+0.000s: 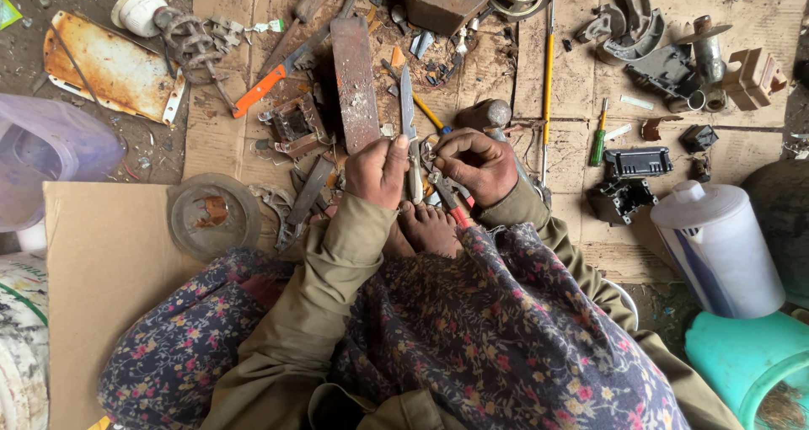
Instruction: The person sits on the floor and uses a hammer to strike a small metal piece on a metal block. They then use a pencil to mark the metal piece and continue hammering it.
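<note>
A long, dull metal blade (408, 127) lies on worn brown cardboard (565, 85) on the floor, its point aimed away from the person. The left hand (378, 170) is closed in a fist at the blade's near end, thumb up along it. The right hand (477, 162) curls its fingers around red-handled pliers (451, 201), just beside the bare toes (428, 225). A rusty flat iron bar (355, 80) lies just left of the blade; a yellow-shafted screwdriver (548, 76) and a white plastic jug (718, 246) sit off right.
</note>
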`<state>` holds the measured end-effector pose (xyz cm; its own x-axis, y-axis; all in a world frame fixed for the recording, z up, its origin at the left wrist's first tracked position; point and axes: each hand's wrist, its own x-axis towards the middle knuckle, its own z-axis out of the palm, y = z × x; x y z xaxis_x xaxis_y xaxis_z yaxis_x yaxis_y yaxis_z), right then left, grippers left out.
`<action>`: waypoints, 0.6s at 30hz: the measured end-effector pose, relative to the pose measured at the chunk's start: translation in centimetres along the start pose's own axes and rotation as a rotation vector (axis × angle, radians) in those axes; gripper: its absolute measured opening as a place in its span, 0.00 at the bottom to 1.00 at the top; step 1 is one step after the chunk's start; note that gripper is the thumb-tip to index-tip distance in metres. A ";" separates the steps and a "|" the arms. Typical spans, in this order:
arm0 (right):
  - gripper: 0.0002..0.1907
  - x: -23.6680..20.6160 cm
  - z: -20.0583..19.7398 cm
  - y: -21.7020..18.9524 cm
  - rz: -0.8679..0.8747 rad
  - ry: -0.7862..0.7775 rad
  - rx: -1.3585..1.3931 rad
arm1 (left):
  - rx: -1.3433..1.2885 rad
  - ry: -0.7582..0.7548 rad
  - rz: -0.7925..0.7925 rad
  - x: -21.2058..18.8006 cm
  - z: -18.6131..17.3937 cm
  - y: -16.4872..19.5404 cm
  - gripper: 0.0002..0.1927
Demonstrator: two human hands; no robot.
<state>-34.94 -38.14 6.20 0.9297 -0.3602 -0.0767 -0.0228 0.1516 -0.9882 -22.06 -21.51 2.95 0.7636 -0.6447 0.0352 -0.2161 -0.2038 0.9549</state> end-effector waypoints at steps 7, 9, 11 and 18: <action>0.04 -0.4 -1.7 0.9 -0.085 0.059 -0.088 | -0.282 -0.011 -0.149 0.2 0.1 0.0 0.19; 0.04 -0.8 -2.1 1.1 -0.006 0.096 -0.057 | -0.264 -0.053 -0.080 0.4 0.5 0.5 0.18; 0.04 -1.2 -2.2 1.4 0.037 0.119 -0.022 | -0.119 -0.179 0.015 0.5 0.9 1.2 0.17; 0.04 -0.7 -1.0 0.3 -0.176 0.081 -0.252 | -0.064 -0.122 0.058 0.0 1.4 2.6 0.12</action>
<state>-36.00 -38.73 5.82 0.8955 -0.4340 0.0982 0.0363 -0.1485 -0.9882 -23.47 -23.03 5.00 0.6706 -0.7395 0.0585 -0.2155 -0.1188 0.9692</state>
